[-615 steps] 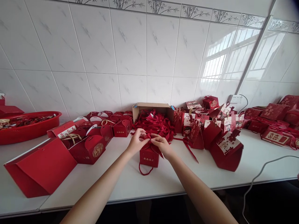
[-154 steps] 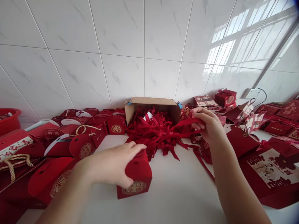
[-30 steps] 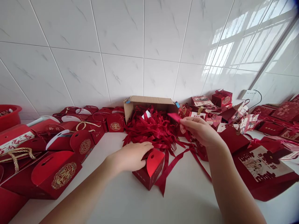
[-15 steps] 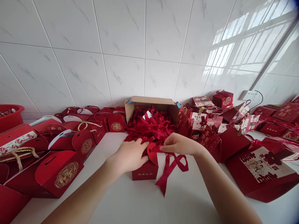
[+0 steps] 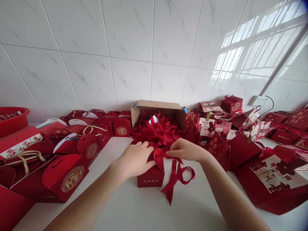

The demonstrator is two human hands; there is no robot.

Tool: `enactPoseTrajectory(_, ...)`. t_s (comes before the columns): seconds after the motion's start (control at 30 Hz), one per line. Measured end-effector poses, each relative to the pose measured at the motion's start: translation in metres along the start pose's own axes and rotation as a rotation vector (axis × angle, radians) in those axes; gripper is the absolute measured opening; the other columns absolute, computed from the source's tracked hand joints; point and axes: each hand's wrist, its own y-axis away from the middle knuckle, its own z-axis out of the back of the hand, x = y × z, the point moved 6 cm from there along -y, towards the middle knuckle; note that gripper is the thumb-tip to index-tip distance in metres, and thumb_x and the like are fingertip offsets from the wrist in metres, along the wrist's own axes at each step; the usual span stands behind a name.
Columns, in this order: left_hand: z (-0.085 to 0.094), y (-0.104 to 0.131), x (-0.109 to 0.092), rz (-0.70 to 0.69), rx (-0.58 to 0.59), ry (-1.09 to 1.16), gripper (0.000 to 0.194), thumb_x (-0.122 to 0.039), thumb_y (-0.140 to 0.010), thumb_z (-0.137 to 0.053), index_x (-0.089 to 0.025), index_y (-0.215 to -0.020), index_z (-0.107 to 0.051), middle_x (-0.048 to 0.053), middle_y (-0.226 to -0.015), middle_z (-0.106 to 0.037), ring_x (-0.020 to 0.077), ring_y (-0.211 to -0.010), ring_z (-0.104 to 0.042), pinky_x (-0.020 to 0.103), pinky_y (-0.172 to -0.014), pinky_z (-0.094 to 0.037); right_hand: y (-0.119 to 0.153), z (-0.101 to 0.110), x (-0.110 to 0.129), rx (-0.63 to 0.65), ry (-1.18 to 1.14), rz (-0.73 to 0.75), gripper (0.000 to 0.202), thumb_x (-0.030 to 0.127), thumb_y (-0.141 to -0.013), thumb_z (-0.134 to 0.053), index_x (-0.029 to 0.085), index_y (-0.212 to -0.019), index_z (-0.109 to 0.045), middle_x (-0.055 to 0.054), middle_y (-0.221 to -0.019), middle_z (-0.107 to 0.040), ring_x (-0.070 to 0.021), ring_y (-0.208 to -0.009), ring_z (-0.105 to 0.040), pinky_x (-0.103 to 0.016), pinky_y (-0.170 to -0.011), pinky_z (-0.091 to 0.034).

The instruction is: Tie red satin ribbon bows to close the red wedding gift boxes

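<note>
A small red gift box (image 5: 150, 179) with pale lettering stands on the white table in front of me. My left hand (image 5: 137, 159) rests over its top left side, fingers bent around the upper part; what lies under the fingers is hidden. At the box's right side, my right hand (image 5: 184, 150) pinches a red ribbon (image 5: 174, 183) between thumb and forefinger, close to the rounded red flap (image 5: 158, 158) with a hole. The ribbon's loop and tails hang down onto the table right of the box.
Behind the box, an open cardboard carton (image 5: 158, 104) overflows with red ribbons (image 5: 160, 128). Red gift boxes (image 5: 66, 178) with gold emblems crowd the left, near a red basin (image 5: 14, 122). More decorated boxes (image 5: 271, 183) fill the right. A tiled wall (image 5: 130, 77) closes the back.
The whole view has shifted slightly, so everything sits a little further right. Both hands keep almost the same places on the box and ribbon, with the right hand pinching near the flap.
</note>
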Motion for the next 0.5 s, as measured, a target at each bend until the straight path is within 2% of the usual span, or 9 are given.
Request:
enactPoseTrajectory(0.17, 0.002, -0.002, -0.002, -0.027, -0.036, 0.001, 0.026, -0.033, -0.086, -0.046, -0.020, -0.096, -0.066, 0.010, -0.103, -0.061, 0.0289, -0.095, -0.059, 0.040, -0.073, -0.051, -0.002, -0.006, 0.003, 0.026, 0.016, 0.003, 0.039, 0.043, -0.081, -0.056, 0.016, -0.052, -0.048, 0.005, -0.048, -0.035, -0.0056, -0.043, -0.025, -0.024, -0.042, -0.017)
enactPoseTrajectory(0.37, 0.004, -0.004, -0.002, -0.090, -0.088, 0.091, 0.017, -0.026, -0.081, -0.053, -0.022, -0.086, -0.068, 0.008, -0.115, -0.062, 0.0272, -0.103, -0.056, 0.041, -0.083, -0.049, -0.006, -0.011, 0.002, 0.025, 0.037, -0.024, 0.041, 0.044, -0.079, -0.057, 0.016, -0.051, -0.046, 0.006, -0.047, -0.034, -0.0054, -0.043, -0.024, -0.024, -0.042, -0.015)
enactPoseTrajectory(0.5, 0.007, -0.005, -0.003, -0.098, -0.127, 0.096, 0.019, -0.020, -0.082, -0.049, -0.022, -0.079, -0.068, 0.005, -0.113, -0.064, 0.0244, -0.100, -0.057, 0.037, -0.078, -0.049, -0.007, -0.015, 0.005, 0.048, 0.007, -0.004, 0.037, 0.041, -0.081, -0.056, 0.016, -0.054, -0.051, 0.005, -0.048, -0.038, -0.0055, -0.044, -0.027, -0.023, -0.041, -0.019)
